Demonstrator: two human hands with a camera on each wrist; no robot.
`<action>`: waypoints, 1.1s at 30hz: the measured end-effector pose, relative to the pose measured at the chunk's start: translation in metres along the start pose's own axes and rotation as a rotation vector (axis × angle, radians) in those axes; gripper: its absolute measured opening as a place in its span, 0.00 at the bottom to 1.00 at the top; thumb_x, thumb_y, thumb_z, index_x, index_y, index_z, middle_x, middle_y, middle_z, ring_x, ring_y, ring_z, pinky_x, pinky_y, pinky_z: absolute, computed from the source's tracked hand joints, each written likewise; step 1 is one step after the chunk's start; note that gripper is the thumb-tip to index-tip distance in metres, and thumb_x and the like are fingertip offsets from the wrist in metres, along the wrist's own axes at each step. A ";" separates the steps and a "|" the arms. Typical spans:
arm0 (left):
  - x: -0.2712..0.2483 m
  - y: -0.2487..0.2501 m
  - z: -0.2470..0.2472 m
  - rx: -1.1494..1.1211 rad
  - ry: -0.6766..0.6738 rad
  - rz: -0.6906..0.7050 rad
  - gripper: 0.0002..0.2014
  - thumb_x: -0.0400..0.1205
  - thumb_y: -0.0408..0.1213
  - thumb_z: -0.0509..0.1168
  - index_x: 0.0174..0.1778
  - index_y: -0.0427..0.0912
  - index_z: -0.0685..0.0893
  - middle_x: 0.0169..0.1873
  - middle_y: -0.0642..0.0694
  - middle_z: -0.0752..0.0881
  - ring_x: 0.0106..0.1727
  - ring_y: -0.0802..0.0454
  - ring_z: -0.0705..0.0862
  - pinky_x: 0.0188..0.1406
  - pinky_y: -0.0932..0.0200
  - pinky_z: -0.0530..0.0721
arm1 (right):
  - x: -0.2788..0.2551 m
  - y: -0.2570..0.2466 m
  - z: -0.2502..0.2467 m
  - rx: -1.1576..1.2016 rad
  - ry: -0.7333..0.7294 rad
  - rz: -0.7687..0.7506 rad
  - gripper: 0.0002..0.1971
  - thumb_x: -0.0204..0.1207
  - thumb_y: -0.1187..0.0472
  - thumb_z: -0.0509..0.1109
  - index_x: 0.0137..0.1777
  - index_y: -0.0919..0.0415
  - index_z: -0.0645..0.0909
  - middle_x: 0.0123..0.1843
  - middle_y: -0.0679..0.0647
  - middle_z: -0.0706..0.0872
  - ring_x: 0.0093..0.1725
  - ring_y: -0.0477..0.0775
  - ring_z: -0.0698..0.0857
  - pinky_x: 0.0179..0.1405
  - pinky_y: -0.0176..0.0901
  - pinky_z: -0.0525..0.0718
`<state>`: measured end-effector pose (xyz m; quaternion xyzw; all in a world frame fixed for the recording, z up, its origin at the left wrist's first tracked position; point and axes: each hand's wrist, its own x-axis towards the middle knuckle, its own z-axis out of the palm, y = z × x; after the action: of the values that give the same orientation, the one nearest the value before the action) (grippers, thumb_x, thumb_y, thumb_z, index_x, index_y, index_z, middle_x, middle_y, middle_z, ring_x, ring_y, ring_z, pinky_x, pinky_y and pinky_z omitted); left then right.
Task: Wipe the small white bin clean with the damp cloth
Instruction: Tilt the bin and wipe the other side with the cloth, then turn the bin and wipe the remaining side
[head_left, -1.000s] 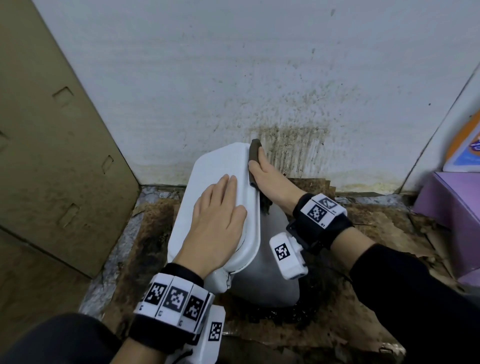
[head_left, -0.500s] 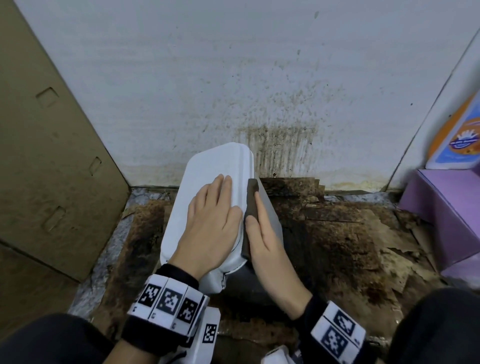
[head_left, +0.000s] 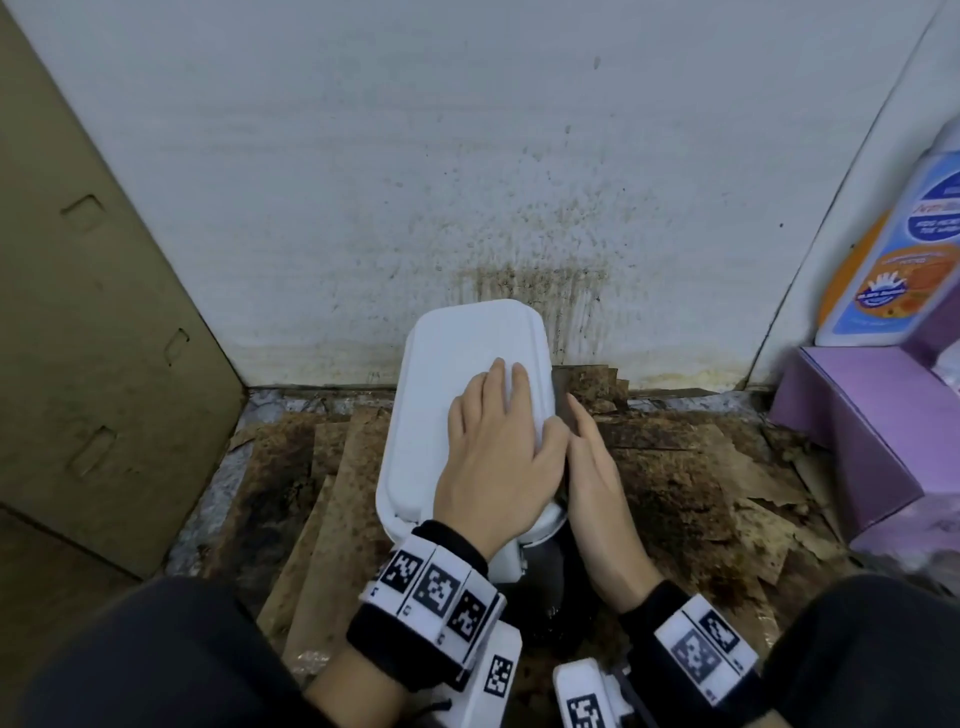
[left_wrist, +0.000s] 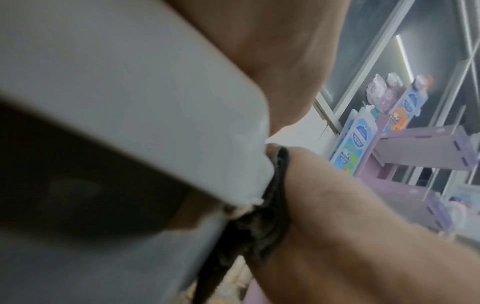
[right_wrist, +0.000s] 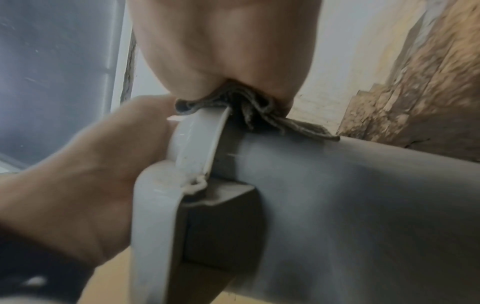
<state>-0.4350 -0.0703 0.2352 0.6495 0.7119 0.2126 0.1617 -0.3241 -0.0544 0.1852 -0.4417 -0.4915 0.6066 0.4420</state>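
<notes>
The small white bin (head_left: 441, 415) stands on the floor against the wall with its lid down. My left hand (head_left: 493, 447) lies flat on the lid, thumb at its right edge. Straight-fingered, my right hand (head_left: 589, 462) presses the dark damp cloth (head_left: 563, 402) against the bin's right side, just under the lid rim. In the left wrist view the cloth (left_wrist: 262, 226) is squeezed between the right hand (left_wrist: 337, 226) and the bin (left_wrist: 130, 102). The right wrist view shows the cloth (right_wrist: 246, 111) bunched under the palm at the lid's edge, above the grey bin wall (right_wrist: 350, 205).
A brown cardboard panel (head_left: 93, 312) closes off the left. The white wall (head_left: 519, 208) behind the bin is spattered brown. Torn, stained cardboard (head_left: 701, 493) covers the floor. A purple box (head_left: 857, 431) and a blue-and-orange bottle (head_left: 893, 260) stand at the right.
My right hand has slid the cloth from the far end of the lid's right edge back toward me along the bin's side. The left hand has stayed on the lid.
</notes>
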 end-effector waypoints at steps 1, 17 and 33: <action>0.000 0.004 0.000 -0.102 -0.006 0.007 0.32 0.91 0.51 0.48 0.91 0.48 0.48 0.90 0.52 0.45 0.89 0.56 0.40 0.88 0.50 0.41 | 0.001 -0.002 -0.005 0.017 0.004 0.008 0.21 0.94 0.54 0.54 0.85 0.40 0.66 0.62 0.25 0.79 0.53 0.18 0.85 0.47 0.21 0.83; 0.001 -0.058 -0.027 -0.214 0.206 -0.246 0.22 0.90 0.45 0.55 0.80 0.47 0.70 0.77 0.43 0.70 0.79 0.47 0.62 0.74 0.48 0.64 | 0.022 -0.014 -0.034 0.000 0.015 0.079 0.32 0.88 0.48 0.68 0.89 0.42 0.63 0.65 0.27 0.81 0.59 0.31 0.88 0.51 0.36 0.87; -0.004 -0.066 -0.014 -0.602 0.059 -0.319 0.27 0.80 0.65 0.67 0.70 0.58 0.68 0.58 0.59 0.84 0.58 0.53 0.88 0.60 0.40 0.87 | 0.025 -0.005 -0.037 -0.068 0.017 -0.014 0.52 0.63 0.35 0.84 0.87 0.37 0.65 0.82 0.42 0.78 0.74 0.51 0.84 0.69 0.61 0.88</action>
<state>-0.4983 -0.0804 0.2131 0.4468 0.7141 0.4040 0.3567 -0.2932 -0.0223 0.1828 -0.4581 -0.5111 0.5827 0.4351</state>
